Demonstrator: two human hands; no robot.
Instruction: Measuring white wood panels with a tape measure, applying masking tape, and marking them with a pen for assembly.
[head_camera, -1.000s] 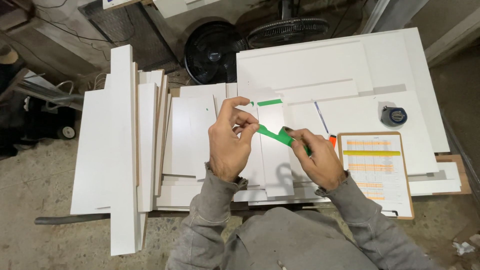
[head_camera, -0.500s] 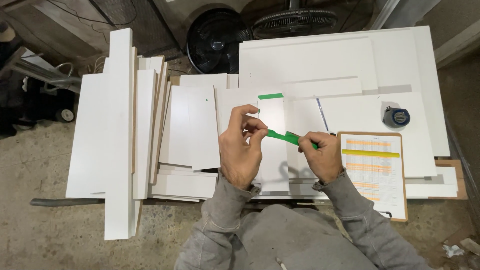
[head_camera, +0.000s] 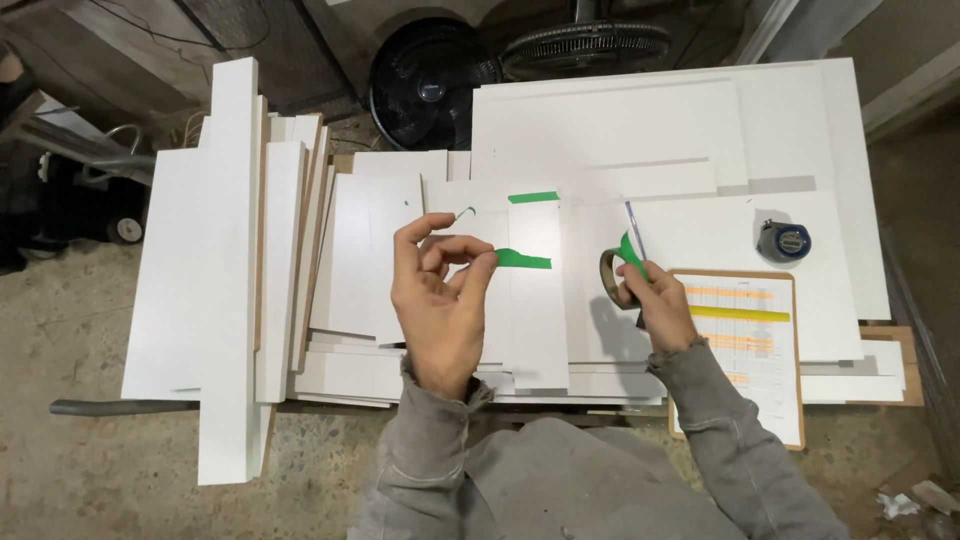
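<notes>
Left hand (head_camera: 440, 300): raised above the white panels, palm turned toward the camera; thumb and forefinger are pinched closed on one end of a torn strip of green tape (head_camera: 522, 260).
Strip of green tape: short, sticks out to the right from the left fingertips, hanging free above a narrow white panel (head_camera: 536, 300).
Right hand (head_camera: 655, 305): to the right, well apart from the left hand; its grip is closed around a roll of green tape (head_camera: 614, 275), with a short green tail curling up off the roll at the thumb.
Narrow white panel: lies between the two hands, long side running near to far; a second piece of green tape (head_camera: 533, 197) sits across its far end.
Small green scrap (head_camera: 466, 211): a thin curl on a panel just beyond the left fingers.
Surface: covered with stacked white boards (head_camera: 240, 270), long ones piled on the left, wide sheets (head_camera: 640, 130) on the far right.
Clipboard (head_camera: 745, 350): just right of the right hand, holding a printed sheet with orange and yellow bands.
Tape measure (head_camera: 783, 241): small, round, on the white sheet beyond the clipboard.
Blue pen (head_camera: 634, 228): lies just beyond the roll.
Fans (head_camera: 430, 85): two, dark, on the floor past the far edge.
</notes>
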